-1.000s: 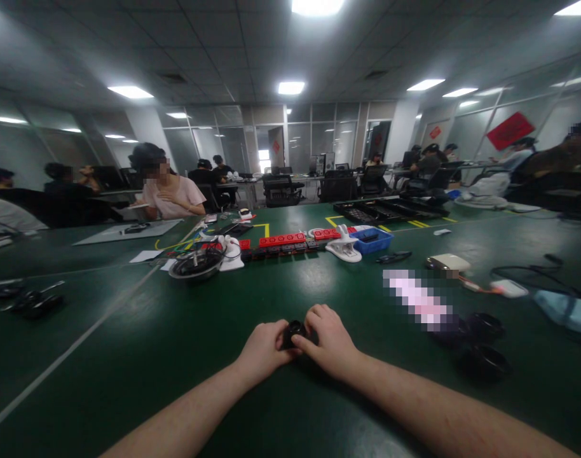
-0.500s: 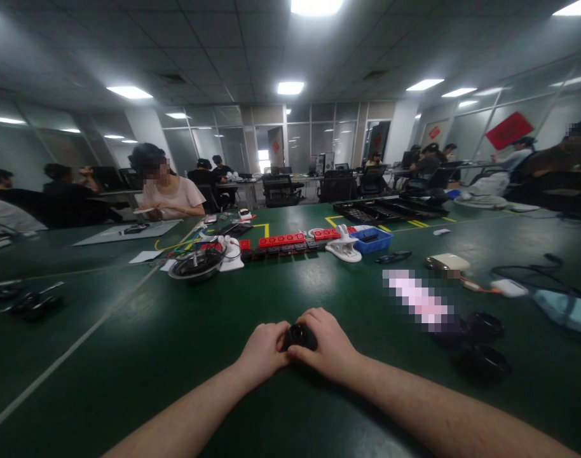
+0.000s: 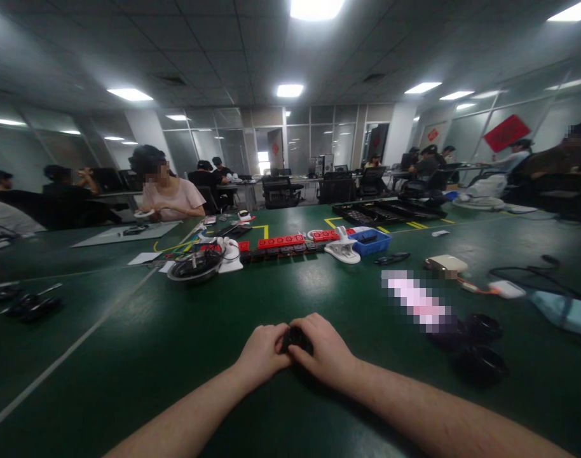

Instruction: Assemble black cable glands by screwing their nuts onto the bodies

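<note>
Both hands are closed around a small black cylindrical part with a round opening on top, low over the green table. My left hand grips its left side, fingers curled in. From the right, my right hand wraps over it, with the thumb at the front and the fingers across the top. Much of the part is covered by the fingers, so I cannot make out its exact kind. To the right of my right hand lie black round cup-like pieces, blurred.
Across the middle runs a row of red and black blocks, between a bowl of black parts and a white clamp-like stand. A blue bin stands beside it. Cables and a pale box lie right. A person sits across.
My right fingers have shifted further over the top of the black part, covering more of its round opening. My left hand stays almost still.
</note>
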A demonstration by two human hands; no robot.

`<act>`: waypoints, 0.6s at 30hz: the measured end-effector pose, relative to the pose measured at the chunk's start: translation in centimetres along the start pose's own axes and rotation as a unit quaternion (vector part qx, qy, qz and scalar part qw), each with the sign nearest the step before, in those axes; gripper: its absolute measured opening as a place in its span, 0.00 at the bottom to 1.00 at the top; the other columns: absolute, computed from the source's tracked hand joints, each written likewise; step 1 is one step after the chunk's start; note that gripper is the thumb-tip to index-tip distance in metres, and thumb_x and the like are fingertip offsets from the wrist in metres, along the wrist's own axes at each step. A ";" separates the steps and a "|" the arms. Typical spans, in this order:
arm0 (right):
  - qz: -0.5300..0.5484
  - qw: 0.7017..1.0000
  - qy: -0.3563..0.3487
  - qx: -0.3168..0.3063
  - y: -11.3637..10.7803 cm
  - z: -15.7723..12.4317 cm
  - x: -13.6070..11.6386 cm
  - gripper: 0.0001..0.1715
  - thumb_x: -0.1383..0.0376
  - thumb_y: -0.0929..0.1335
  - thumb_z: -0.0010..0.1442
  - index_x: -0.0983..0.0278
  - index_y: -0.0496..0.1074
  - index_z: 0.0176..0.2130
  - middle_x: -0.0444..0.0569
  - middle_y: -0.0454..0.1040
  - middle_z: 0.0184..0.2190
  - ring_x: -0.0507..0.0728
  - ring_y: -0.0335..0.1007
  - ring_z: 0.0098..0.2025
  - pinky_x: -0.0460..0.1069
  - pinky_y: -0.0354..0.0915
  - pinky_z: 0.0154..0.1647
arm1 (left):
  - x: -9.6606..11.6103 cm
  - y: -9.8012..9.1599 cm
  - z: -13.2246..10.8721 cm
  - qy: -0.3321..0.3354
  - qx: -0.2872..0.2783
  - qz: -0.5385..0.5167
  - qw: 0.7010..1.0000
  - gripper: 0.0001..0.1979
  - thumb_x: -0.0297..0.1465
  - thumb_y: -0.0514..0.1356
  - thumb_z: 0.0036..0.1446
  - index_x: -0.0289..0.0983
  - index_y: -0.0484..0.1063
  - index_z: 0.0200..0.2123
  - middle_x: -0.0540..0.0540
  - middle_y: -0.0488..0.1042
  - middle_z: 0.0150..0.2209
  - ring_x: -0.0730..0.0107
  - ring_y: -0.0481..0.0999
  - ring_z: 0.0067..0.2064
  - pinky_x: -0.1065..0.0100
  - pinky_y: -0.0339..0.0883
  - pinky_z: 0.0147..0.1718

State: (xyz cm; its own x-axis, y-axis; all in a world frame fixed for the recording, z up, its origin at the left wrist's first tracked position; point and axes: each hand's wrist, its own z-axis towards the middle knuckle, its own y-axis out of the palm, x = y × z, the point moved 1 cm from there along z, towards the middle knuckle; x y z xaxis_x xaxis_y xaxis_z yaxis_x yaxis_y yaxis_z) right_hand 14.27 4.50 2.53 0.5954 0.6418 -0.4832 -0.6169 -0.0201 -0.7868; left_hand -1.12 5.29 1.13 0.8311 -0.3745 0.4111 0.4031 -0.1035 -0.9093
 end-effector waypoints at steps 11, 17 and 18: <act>-0.029 0.999 0.018 -0.015 -0.1 0.1 -0.1 0.14 0.66 0.64 0.53 0.65 0.65 0.42 0.50 0.68 0.36 0.56 0.61 0.39 0.51 0.59 0.41 | 0.2 -0.2 0.0 -0.003 -0.002 -0.007 1.000 0.10 0.33 0.56 0.43 0.38 0.55 0.21 0.56 0.59 0.21 0.74 0.60 0.25 0.73 0.49 0.26; -0.035 0.999 -0.006 0.001 -0.4 0.1 -0.3 0.15 0.67 0.65 0.52 0.65 0.65 0.42 0.50 0.67 0.38 0.57 0.58 0.41 0.51 0.58 0.44 | 0.1 -0.1 0.0 -0.004 -0.002 0.007 1.000 0.10 0.33 0.56 0.43 0.38 0.55 0.21 0.56 0.60 0.21 0.74 0.60 0.25 0.73 0.50 0.26; -0.037 0.999 -0.010 0.006 -0.4 0.1 -0.3 0.15 0.67 0.65 0.52 0.65 0.65 0.42 0.50 0.66 0.38 0.57 0.58 0.42 0.51 0.58 0.44 | 0.1 -0.1 0.0 -0.001 0.000 0.007 1.000 0.10 0.33 0.56 0.43 0.38 0.55 0.21 0.56 0.60 0.21 0.74 0.60 0.25 0.73 0.50 0.26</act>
State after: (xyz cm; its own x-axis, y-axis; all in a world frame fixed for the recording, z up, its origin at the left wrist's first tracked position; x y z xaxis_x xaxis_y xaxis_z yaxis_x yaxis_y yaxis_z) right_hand 14.28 4.33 3.03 0.6291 0.6560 -0.4170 -0.5779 0.0359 -0.8153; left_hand -1.09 5.28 1.21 0.8375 -0.3740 0.3984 0.3913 -0.0986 -0.9150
